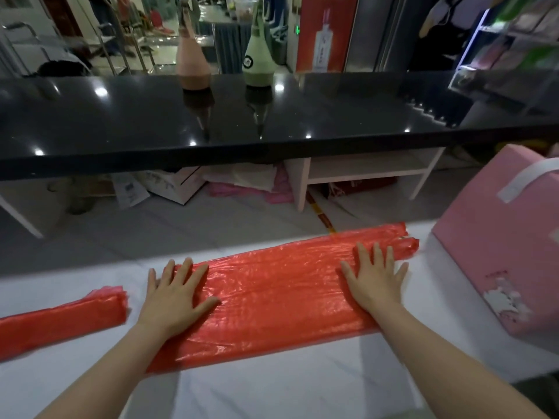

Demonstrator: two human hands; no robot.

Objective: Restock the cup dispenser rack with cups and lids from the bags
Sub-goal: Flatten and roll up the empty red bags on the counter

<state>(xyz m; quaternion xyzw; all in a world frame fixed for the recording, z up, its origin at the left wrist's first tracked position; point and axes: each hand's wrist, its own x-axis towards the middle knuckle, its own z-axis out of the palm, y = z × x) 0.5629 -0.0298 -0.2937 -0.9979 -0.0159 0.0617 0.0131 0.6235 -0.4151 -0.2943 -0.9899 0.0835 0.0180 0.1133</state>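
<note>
A flattened red plastic bag (pixel 272 294) lies across the white table (pixel 272 388) in front of me. My left hand (pixel 174 297) rests palm down on its left end, fingers spread. My right hand (pixel 373 276) presses flat on its right end, near the bag's handles. A second folded red bag (pixel 60 322) lies at the left edge of the table, apart from my hands. No cups, lids or dispenser rack are in sight.
A pink box (pixel 499 261) with a white handle stands on the table at the right. Beyond the table runs a glossy black counter (pixel 272 125) with a pink bottle-shaped holder (pixel 193 58) and a green one (pixel 258 55). Boxes and bags lie on the floor beneath it.
</note>
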